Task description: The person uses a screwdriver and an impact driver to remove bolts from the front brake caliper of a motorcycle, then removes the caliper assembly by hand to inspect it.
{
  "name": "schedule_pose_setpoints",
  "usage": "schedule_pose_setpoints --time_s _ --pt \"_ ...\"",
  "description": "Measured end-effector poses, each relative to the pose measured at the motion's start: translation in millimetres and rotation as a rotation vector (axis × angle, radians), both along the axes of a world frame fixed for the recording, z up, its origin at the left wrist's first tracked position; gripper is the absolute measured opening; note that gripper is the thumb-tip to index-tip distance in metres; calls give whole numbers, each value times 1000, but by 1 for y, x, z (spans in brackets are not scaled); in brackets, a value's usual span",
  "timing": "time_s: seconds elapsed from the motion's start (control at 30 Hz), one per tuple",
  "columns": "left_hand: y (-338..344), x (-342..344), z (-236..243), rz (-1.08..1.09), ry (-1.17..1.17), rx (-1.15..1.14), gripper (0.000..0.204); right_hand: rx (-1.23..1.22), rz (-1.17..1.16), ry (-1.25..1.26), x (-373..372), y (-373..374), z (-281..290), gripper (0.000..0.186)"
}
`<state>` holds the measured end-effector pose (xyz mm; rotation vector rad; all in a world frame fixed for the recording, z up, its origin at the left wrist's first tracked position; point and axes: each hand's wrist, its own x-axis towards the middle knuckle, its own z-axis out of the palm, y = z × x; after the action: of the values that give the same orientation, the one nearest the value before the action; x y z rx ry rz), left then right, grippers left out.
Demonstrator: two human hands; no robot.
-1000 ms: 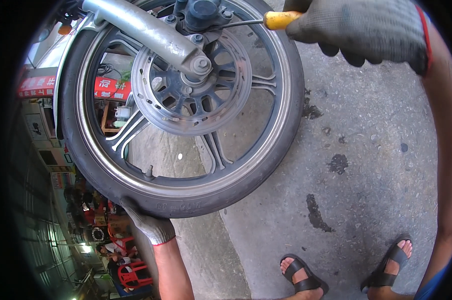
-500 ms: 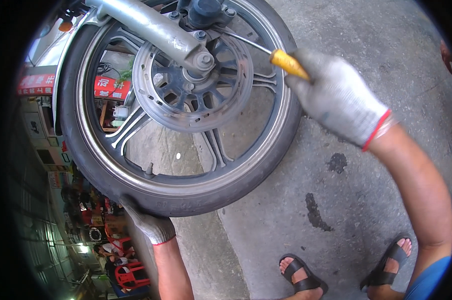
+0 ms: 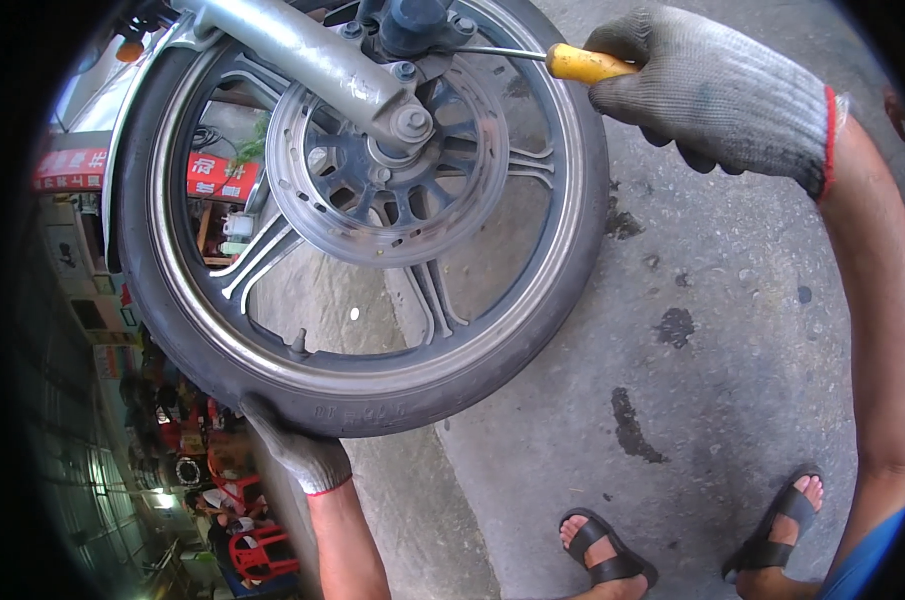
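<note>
In my gloved right hand (image 3: 718, 95), closed around its yellow handle, is a screwdriver (image 3: 588, 65). Its thin metal shaft points left, and the tip reaches the dark brake caliper (image 3: 413, 28) at the edge of the brake disc (image 3: 289, 190); the tip itself is hidden. A motorcycle front wheel (image 3: 579, 260) with a black tyre and grey spokes fills the upper left. Against the tyre's lower edge rests my gloved left hand (image 3: 308, 452), gripping it, its fingertips partly hidden by the rubber. A silver fork leg (image 3: 303, 60) runs down to the wheel's axle.
Stained concrete floor (image 3: 533, 490) spreads right of the wheel. My sandalled feet (image 3: 608, 550) stand at the lower right. Red plastic chairs (image 3: 261, 552) and seated people show at the far left. Part of another person's hand (image 3: 895, 112) shows at the right edge.
My right hand has moved up and right and rotated, bringing the screwdriver nearly level, its tip still at the caliper. The wheel has turned slightly; my left hand stays on the tyre.
</note>
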<state>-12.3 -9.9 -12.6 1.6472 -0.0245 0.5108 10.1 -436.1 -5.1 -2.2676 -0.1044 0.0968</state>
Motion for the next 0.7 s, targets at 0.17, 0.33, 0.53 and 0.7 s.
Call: schedule_pose_setpoints --time_s 0.17,0.33,0.53,0.7 --pt "8 -4 7 -49 16 1 66 -60 -260 -224 17 28 -52 43" --pt "-3 -3 6 -37 17 -22 67 -229 -251 -706 28 7 -81 43" --pt "-11 -3 -3 38 32 -28 71 40 -53 235 7 -6 53 38" --pt "-5 -15 -4 -15 59 61 72 236 182 551 40 -41 91 25"
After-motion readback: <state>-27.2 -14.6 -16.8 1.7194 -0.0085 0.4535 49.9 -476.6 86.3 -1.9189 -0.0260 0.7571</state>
